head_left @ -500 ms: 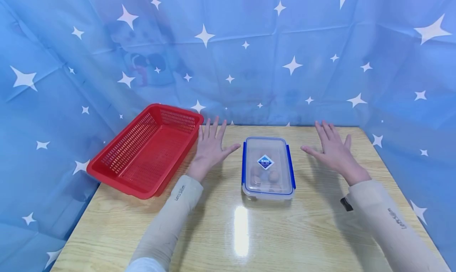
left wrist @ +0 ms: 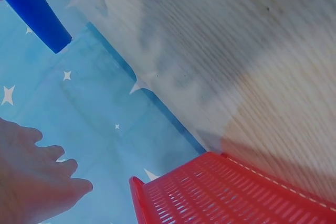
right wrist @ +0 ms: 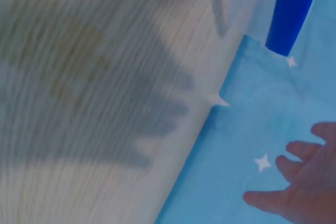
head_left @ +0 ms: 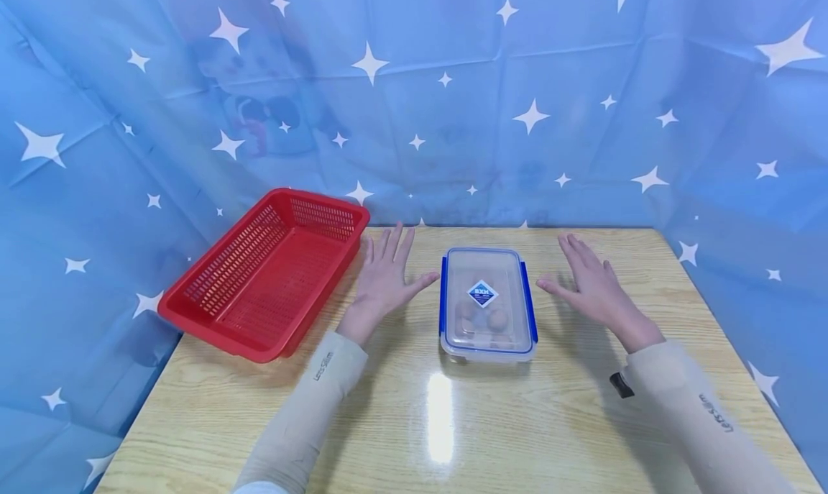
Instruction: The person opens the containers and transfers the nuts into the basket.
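Flanking the lidded container (head_left: 488, 307) near the middle of the table's (head_left: 537, 422) far edge, left hand (head_left: 382, 282) and right hand (head_left: 595, 285) stand apart from it. Left fingers spread; right fingers straight, closer together. Step judged: approach, no grip made. Next move likely calls for bringing both hands evenly inward to the side clips (head_left: 529, 302).

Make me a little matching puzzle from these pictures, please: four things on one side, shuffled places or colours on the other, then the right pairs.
Things
1. plastic basket
2. lidded container
3. left hand
4. curtain

Places and colours
A. blue, star-patterned
B. clear, blue-trimmed
C. between plastic basket and lidded container in the head view
D. red, with slotted walls

Right pairs: 1-D, 2-B, 3-C, 4-A
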Demonstrator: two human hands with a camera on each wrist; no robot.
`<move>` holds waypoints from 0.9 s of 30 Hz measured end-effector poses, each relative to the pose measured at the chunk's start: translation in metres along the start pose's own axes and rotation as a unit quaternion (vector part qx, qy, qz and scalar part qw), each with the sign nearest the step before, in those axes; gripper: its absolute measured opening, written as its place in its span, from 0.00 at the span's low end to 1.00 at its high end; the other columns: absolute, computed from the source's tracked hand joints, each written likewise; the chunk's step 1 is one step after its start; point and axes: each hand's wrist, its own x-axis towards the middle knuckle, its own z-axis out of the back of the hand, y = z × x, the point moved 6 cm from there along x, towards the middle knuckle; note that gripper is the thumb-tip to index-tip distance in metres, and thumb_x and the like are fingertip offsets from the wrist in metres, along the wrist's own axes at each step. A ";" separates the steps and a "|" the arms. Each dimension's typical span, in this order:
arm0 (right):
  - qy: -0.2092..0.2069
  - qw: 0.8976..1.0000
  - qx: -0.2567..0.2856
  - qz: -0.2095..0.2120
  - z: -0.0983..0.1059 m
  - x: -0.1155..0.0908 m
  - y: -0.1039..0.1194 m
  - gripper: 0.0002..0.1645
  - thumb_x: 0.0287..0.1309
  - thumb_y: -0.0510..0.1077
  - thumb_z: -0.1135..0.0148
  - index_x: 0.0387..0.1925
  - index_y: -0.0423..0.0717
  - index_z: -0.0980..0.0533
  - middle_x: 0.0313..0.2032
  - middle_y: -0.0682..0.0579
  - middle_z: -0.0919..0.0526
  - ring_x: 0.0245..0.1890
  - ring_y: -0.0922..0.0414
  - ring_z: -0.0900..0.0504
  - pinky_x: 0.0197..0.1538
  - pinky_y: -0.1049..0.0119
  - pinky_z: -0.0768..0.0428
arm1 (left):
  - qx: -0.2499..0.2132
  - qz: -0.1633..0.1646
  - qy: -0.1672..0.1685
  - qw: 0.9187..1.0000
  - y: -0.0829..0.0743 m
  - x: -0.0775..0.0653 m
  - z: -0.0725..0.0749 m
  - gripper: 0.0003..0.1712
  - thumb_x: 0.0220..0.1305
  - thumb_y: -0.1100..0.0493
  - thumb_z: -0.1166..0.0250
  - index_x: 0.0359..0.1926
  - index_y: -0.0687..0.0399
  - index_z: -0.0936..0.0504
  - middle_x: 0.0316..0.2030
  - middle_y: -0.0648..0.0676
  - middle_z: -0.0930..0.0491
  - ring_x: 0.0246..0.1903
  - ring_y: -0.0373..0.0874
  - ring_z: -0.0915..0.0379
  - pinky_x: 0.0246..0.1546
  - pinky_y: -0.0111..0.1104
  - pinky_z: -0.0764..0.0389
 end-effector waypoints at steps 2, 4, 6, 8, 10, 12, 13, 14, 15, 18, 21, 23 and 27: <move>0.004 1.000 0.009 0.005 -0.003 -0.001 0.002 0.58 0.66 0.67 0.45 0.79 0.44 0.63 0.79 0.36 0.63 0.77 0.33 0.60 0.68 0.22 0.58 | -0.006 -0.003 0.002 1.000 -0.001 -0.002 -0.001 0.57 0.62 0.19 0.57 0.80 0.40 0.66 0.81 0.51 0.67 0.80 0.51 0.73 0.78 0.53 0.70; 0.008 1.000 0.018 0.007 -0.006 -0.002 0.003 0.58 0.66 0.67 0.45 0.79 0.45 0.63 0.79 0.36 0.62 0.77 0.33 0.58 0.70 0.25 0.55 | -0.012 -0.006 0.003 1.000 -0.003 -0.005 -0.002 0.57 0.62 0.19 0.57 0.80 0.40 0.65 0.81 0.51 0.65 0.80 0.51 0.71 0.78 0.53 0.70; 0.012 0.999 0.028 0.010 -0.009 -0.002 0.004 0.57 0.67 0.66 0.45 0.79 0.46 0.63 0.79 0.37 0.62 0.77 0.33 0.58 0.71 0.27 0.53 | -0.014 -0.012 0.002 1.000 -0.005 -0.007 -0.003 0.57 0.62 0.19 0.57 0.80 0.41 0.64 0.81 0.52 0.63 0.80 0.51 0.69 0.78 0.53 0.68; 0.017 0.999 0.034 0.009 -0.012 -0.003 0.005 0.56 0.67 0.65 0.45 0.80 0.48 0.63 0.79 0.38 0.61 0.77 0.33 0.57 0.72 0.29 0.53 | -0.017 -0.017 0.003 1.000 -0.007 -0.009 -0.004 0.57 0.63 0.20 0.56 0.80 0.42 0.63 0.81 0.52 0.61 0.80 0.52 0.68 0.78 0.53 0.67; 0.025 0.999 0.039 0.006 -0.016 -0.004 0.006 0.56 0.68 0.66 0.46 0.80 0.49 0.64 0.79 0.39 0.62 0.78 0.34 0.57 0.72 0.29 0.52 | -0.023 -0.021 0.008 0.999 -0.009 -0.011 -0.006 0.57 0.63 0.20 0.55 0.80 0.42 0.63 0.81 0.52 0.61 0.80 0.51 0.67 0.78 0.53 0.66; 0.031 0.999 0.040 0.004 -0.019 -0.005 0.007 0.56 0.67 0.67 0.46 0.80 0.49 0.63 0.79 0.39 0.61 0.77 0.33 0.57 0.72 0.29 0.52 | -0.034 -0.023 0.016 0.999 -0.011 -0.014 -0.008 0.57 0.62 0.20 0.55 0.80 0.41 0.64 0.81 0.51 0.62 0.80 0.51 0.68 0.78 0.52 0.65; 0.035 0.999 0.041 0.002 -0.020 -0.005 0.007 0.56 0.67 0.67 0.47 0.80 0.49 0.63 0.79 0.39 0.61 0.77 0.33 0.56 0.72 0.29 0.52 | -0.040 -0.025 0.018 0.999 -0.012 -0.015 -0.009 0.57 0.62 0.20 0.54 0.80 0.42 0.63 0.81 0.51 0.62 0.80 0.51 0.68 0.78 0.52 0.64; 0.039 0.998 0.041 0.000 -0.022 -0.005 0.007 0.56 0.67 0.68 0.47 0.80 0.49 0.62 0.79 0.39 0.61 0.77 0.33 0.56 0.72 0.29 0.51 | -0.047 -0.026 0.022 0.998 -0.013 -0.016 -0.011 0.57 0.62 0.20 0.54 0.80 0.41 0.63 0.81 0.51 0.62 0.80 0.50 0.68 0.79 0.52 0.64; 0.042 0.998 0.041 -0.001 -0.024 -0.006 0.008 0.56 0.67 0.69 0.47 0.80 0.48 0.61 0.79 0.38 0.61 0.77 0.33 0.55 0.72 0.29 0.51 | -0.053 -0.028 0.025 0.998 -0.015 -0.018 -0.012 0.57 0.62 0.20 0.54 0.80 0.42 0.63 0.81 0.51 0.62 0.80 0.50 0.68 0.79 0.52 0.63; 0.052 0.998 0.044 -0.005 -0.029 -0.007 0.007 0.55 0.67 0.69 0.48 0.80 0.48 0.59 0.79 0.38 0.60 0.77 0.32 0.55 0.71 0.28 0.50 | -0.068 -0.037 0.034 0.996 -0.018 -0.021 -0.017 0.57 0.62 0.21 0.53 0.80 0.43 0.62 0.81 0.51 0.62 0.80 0.49 0.68 0.79 0.51 0.61; 0.055 0.997 0.045 -0.006 -0.034 -0.007 0.006 0.53 0.67 0.69 0.49 0.80 0.50 0.57 0.79 0.39 0.58 0.76 0.32 0.53 0.70 0.27 0.48 | -0.080 -0.047 0.043 0.995 -0.022 -0.025 -0.022 0.57 0.63 0.21 0.52 0.80 0.43 0.62 0.81 0.50 0.62 0.80 0.49 0.67 0.79 0.50 0.61; 0.054 0.997 0.046 -0.004 -0.038 -0.008 0.006 0.51 0.67 0.69 0.48 0.79 0.51 0.54 0.79 0.39 0.56 0.76 0.32 0.52 0.69 0.27 0.47 | -0.090 -0.055 0.052 0.993 -0.025 -0.028 -0.024 0.57 0.63 0.22 0.51 0.80 0.43 0.62 0.81 0.50 0.62 0.80 0.48 0.67 0.79 0.49 0.61; 0.050 0.997 0.054 0.005 -0.043 -0.009 0.007 0.49 0.67 0.68 0.47 0.79 0.50 0.51 0.78 0.38 0.52 0.76 0.32 0.50 0.70 0.27 0.46 | -0.107 -0.080 0.074 0.988 -0.032 -0.033 -0.029 0.58 0.63 0.23 0.48 0.80 0.46 0.60 0.81 0.50 0.62 0.80 0.49 0.63 0.79 0.50 0.59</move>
